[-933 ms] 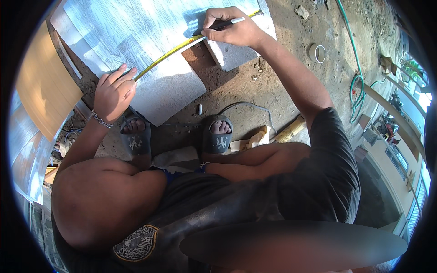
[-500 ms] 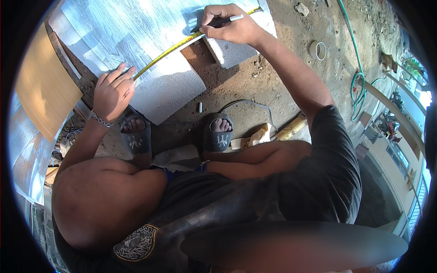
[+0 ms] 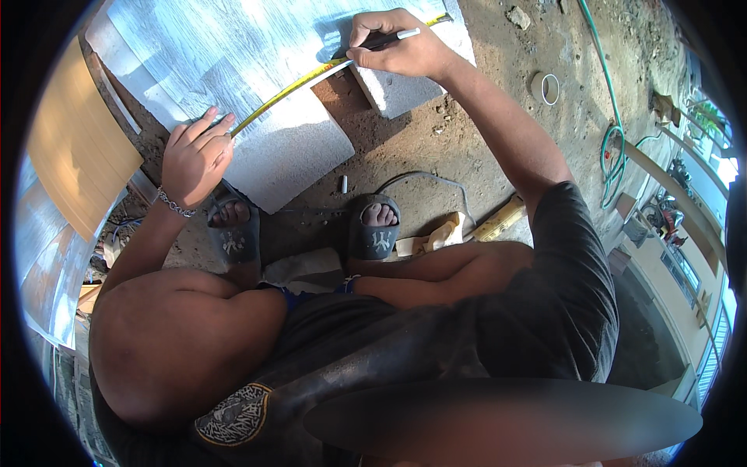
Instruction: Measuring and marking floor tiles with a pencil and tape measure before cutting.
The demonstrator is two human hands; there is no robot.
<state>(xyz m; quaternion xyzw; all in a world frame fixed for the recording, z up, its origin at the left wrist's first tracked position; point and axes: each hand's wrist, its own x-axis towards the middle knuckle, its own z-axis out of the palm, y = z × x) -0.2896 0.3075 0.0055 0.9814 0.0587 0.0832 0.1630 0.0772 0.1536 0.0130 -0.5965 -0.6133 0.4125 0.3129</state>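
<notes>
A: Clock from the middle of the view: where is your tape (image 3: 288,92)?

B: At eleven. You have it stretched slantwise along the near edge of the pale sheet (image 3: 226,54), bowed by the lens; it passes your right hand and shows again towards one.

A: And your left hand (image 3: 198,162), at ten?

B: You have its fingers reaching out over the sheet's near edge, with the tape's lower end meeting them, probably to stop that end sliding. I cannot tell whether you pinch it.

A: Your right hand (image 3: 401,47), at twelve?

B: You grasp the pen (image 3: 389,38) low, thumb and fingers bunched beside the tape, which likely gives you finer control. Your fingers hide its tip.

A: What is under your sheet?

B: Rough blocks (image 3: 296,156) jut out on its near side. They seem to lift it off the dirt (image 3: 498,101), giving you a firm surface to lean on.
</notes>
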